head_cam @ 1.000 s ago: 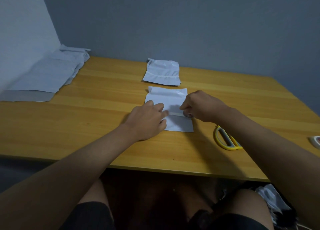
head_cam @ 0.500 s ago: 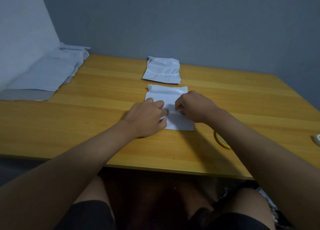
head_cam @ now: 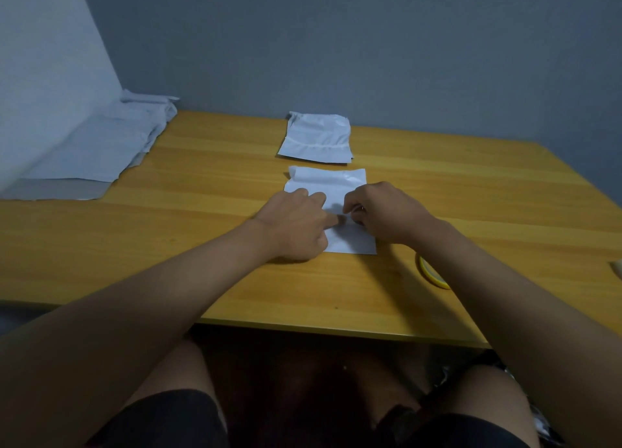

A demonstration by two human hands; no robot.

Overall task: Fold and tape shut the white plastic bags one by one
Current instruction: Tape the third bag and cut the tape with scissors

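Folded white plastic bag (head_cam: 331, 191) lies flat at centre of yellow wooden desk (head_cam: 202, 232), both hands on its middle.

Step, judged: sealing fold. Do well: keep flap pinned flat, smooth along seam, no wrinkles.

Left hand (head_cam: 296, 225): knuckles up, index finger extended, pressing fold; other fingers curled, grasping nothing.

Right hand (head_cam: 380, 212): fingers clenched in pinch at bag's seam; tape itself not discernible.

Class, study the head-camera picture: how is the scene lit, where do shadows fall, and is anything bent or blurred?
Head view: dim, bluish light; soft shadows under both hands on the near bag and beneath the forearms on the table; wide-angle lens bows the table's edges; mild softness, no glare.
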